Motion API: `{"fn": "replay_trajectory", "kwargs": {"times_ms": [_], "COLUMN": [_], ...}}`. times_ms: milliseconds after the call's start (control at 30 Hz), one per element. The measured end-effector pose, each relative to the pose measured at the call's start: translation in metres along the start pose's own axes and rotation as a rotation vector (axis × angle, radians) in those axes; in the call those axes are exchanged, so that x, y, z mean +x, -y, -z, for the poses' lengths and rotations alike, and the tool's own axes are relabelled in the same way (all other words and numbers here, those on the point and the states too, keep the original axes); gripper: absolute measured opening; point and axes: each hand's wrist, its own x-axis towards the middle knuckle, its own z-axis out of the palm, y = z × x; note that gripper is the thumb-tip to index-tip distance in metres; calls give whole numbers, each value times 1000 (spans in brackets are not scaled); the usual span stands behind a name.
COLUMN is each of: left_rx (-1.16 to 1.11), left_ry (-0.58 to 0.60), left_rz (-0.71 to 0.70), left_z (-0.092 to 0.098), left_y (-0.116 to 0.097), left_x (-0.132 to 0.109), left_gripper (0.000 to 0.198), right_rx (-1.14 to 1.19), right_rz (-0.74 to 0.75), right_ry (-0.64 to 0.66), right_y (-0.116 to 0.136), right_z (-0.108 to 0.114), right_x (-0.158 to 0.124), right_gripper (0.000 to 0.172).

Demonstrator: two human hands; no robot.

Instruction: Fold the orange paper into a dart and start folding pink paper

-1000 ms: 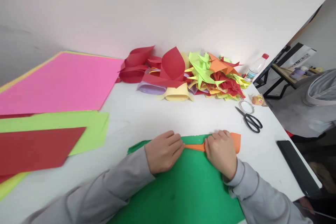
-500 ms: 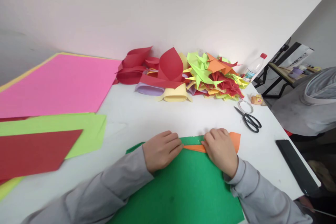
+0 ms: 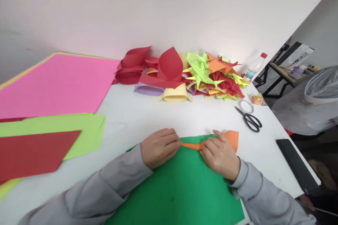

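A narrow piece of folded orange paper (image 3: 192, 146) runs between my hands, above the far edge of a large green sheet (image 3: 182, 186). My left hand (image 3: 160, 148) pinches its left end with the fingers pressed together. At the other side, my right hand (image 3: 219, 155) grips the orange paper between thumb and fingers, with one finger lifted. A wider orange end sticks out behind the right hand. Both hands rest over the far part of the green sheet, and the fingertips partly hide the folds.
Pink sheets (image 3: 58, 84), light green paper (image 3: 92, 130) and a dark red sheet (image 3: 34, 153) lie left. Folded paper shapes (image 3: 206, 77) are heaped along the wall. To the right are scissors (image 3: 249, 119), a tape roll (image 3: 245, 106), a bottle (image 3: 255, 67) and a black phone-like slab (image 3: 297, 165).
The orange strip between my hands looks narrower. My right hand has shifted slightly left and one of its fingers has lifted. The far edge of the green sheet lies flatter.
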Motion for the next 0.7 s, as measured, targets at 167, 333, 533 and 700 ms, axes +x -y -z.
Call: {"fn": "replay_trajectory", "kwargs": {"times_ms": [167, 333, 533, 700], "left_rx": [-204, 115, 63, 53], "left_ry": [-78, -44, 5, 43], "left_rz": [206, 140, 97, 91], "left_z": [16, 23, 22, 23], "left_y": [-10, -39, -54, -52], "left_x": [14, 39, 51, 49], "left_gripper": [15, 10, 26, 27], "right_rx": [-30, 6, 14, 33], "right_rz": [3, 32, 35, 15], "right_ry": [-109, -137, -168, -107], "right_y": [-1, 8, 14, 13], "right_z": [9, 26, 32, 37], "right_x": [6, 13, 13, 15], "right_gripper": [19, 22, 19, 15]}}
